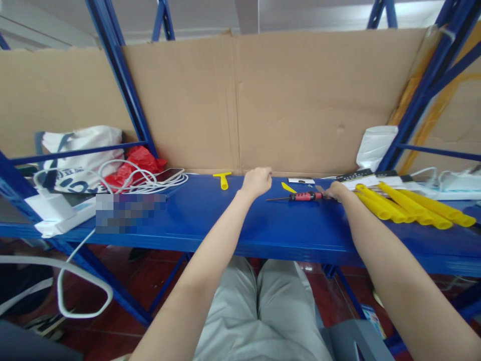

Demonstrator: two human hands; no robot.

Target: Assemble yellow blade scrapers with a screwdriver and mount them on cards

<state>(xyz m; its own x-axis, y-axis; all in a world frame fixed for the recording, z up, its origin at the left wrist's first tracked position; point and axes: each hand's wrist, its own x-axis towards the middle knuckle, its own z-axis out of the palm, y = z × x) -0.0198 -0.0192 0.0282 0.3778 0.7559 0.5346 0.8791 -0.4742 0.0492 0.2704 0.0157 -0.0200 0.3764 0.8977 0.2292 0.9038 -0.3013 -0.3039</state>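
My left hand is closed in a fist above the blue shelf top; anything inside it is hidden. To its left lies a yellow T-shaped piece. My right hand is closed at the right, its fingertips at a small greyish piece I cannot make out. Just left of those fingers lies a screwdriver with a red and black handle, its shaft pointing left. Behind the screwdriver are a flat yellow piece and a small white packet.
Several yellow tubes lie beyond my right wrist, beside black-and-white packs. Cardboard stands along the back. White cables, a power strip, a red bag and a white cloth bag crowd the left.
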